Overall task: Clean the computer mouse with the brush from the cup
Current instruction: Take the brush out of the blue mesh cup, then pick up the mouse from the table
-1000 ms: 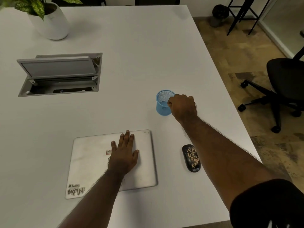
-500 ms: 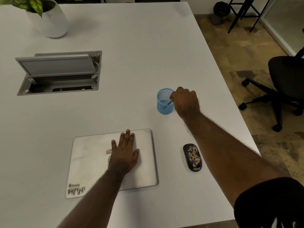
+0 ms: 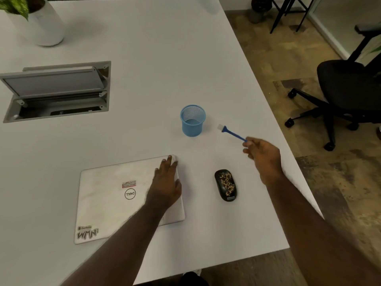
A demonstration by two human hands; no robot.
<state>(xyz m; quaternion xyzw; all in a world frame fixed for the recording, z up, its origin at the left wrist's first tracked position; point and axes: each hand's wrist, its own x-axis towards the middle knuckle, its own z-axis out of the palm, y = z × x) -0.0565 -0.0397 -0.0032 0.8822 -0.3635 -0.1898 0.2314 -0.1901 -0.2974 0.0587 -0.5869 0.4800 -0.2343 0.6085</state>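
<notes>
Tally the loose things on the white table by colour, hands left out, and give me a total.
Blue: 2, the mesh cup and the brush, which the right hand holds above the table.
White or silver: 2, the closed laptop under the left hand, and the plant pot.
Black, patterned: 1, the computer mouse.
Total: 5.

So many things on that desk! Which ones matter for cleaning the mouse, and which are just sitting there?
For the job:
- brush, held by the right hand
- blue mesh cup
- computer mouse

Just lying about:
- closed laptop, under the flat left hand
- plant pot
- open cable hatch
- office chair
</notes>
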